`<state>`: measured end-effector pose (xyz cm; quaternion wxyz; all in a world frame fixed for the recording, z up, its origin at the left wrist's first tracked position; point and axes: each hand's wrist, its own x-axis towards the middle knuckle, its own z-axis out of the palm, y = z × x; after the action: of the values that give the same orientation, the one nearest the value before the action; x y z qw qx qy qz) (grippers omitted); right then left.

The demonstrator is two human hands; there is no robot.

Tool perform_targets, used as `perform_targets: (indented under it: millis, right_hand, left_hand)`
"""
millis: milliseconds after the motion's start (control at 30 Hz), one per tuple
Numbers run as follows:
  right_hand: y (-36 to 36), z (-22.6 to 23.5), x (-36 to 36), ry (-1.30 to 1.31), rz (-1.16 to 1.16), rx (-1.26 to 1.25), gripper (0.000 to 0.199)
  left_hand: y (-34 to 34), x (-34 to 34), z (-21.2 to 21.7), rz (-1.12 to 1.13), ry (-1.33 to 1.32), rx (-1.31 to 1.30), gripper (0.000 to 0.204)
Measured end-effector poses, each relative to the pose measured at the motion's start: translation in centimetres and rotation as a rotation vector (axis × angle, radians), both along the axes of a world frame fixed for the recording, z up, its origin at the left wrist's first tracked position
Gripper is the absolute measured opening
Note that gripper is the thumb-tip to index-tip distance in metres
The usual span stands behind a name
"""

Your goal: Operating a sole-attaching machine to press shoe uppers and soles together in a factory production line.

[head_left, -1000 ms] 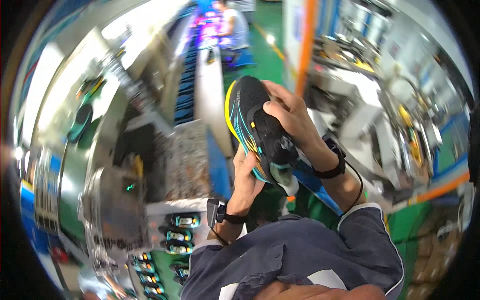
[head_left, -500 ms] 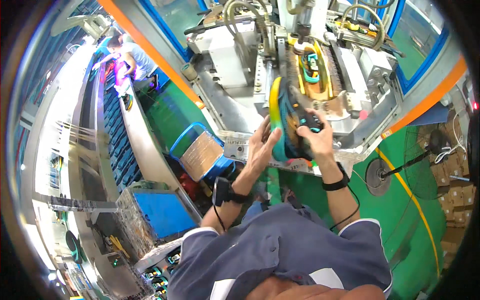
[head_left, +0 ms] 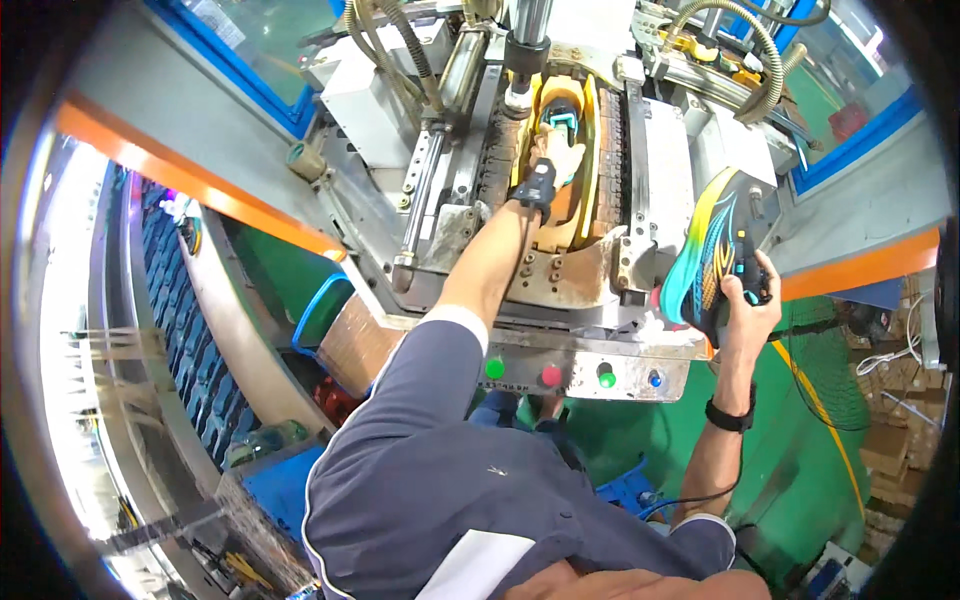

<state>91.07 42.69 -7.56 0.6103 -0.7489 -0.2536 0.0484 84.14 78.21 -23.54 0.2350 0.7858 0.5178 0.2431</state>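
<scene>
My right hand (head_left: 750,308) grips a sports shoe (head_left: 712,250) at its dark upper, to the right of the machine's bed. The shoe is tilted up on end, its sole fading from yellow to teal. My left hand (head_left: 560,160) reaches into the yellow-lined cradle (head_left: 587,200) of the press machine. There its fingers close on a second shoe (head_left: 562,112), black and teal, seated in the cradle. Much of that shoe is hidden by my hand and the cradle walls.
A vertical metal cylinder (head_left: 527,60) hangs over the cradle's far left. Along the machine's front runs a panel (head_left: 580,352) with coloured buttons. A conveyor (head_left: 215,330) and a stool (head_left: 362,345) stand at left. To the right are a floor fan (head_left: 815,370) and cartons (head_left: 885,450).
My left hand has left the held shoe and reached forward into the cradle. My right hand has carried that shoe off to the right. The view has shifted closer to the machine.
</scene>
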Motion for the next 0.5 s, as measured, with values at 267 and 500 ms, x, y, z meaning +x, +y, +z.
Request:
perform_targets:
  millis: [267, 500]
  right_hand:
    - [15.7, 1.3, 10.0, -0.181, 0.117, -0.399, 0.060]
    - [32.7, -5.1, 7.3, -0.289, 0.431, -0.690, 0.048]
  left_hand:
    - [-2.9, -8.3, 5.6, 0.065, -1.125, -1.079, 0.026]
    - [-16.9, -28.1, 12.2, -0.023, -1.166, -1.040, 0.048]
